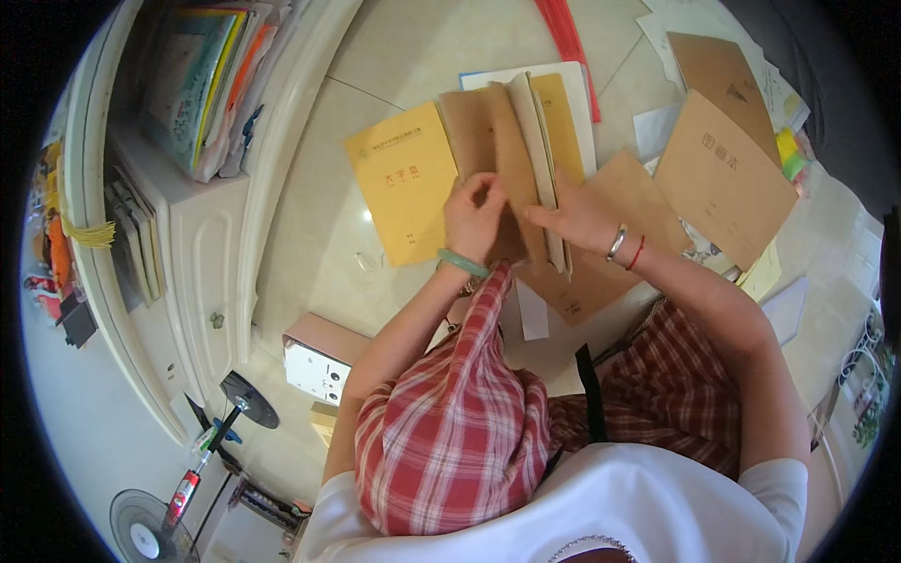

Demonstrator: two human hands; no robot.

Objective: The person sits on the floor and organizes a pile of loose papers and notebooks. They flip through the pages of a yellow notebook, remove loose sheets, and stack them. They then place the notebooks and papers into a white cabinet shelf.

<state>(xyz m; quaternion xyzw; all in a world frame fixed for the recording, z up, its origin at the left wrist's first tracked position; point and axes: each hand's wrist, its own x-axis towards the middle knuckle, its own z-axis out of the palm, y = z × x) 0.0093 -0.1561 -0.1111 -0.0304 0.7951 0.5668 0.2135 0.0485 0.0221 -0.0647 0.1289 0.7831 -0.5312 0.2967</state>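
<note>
Between my hands a brown-covered exercise book (514,159) stands on edge with its covers and pages partly fanned. My left hand (472,216), above a green bangle, is closed with its fingertips on the left brown cover. On the other side my right hand (579,220) grips the book's edge, thumb in front and fingers partly hidden behind the pages. A yellow exercise book (398,183) lies flat just left of my left hand. Beneath and behind the held book are another yellow book (560,117) and a white sheet or folder (579,141).
Brown books (725,178) and loose papers spread over the tiled floor (310,197) at right. A red strip (572,56) lies at the far side. To the left stand a white cabinet (202,253) with folders, a box (319,366) with a drawn face, and a fan (145,535).
</note>
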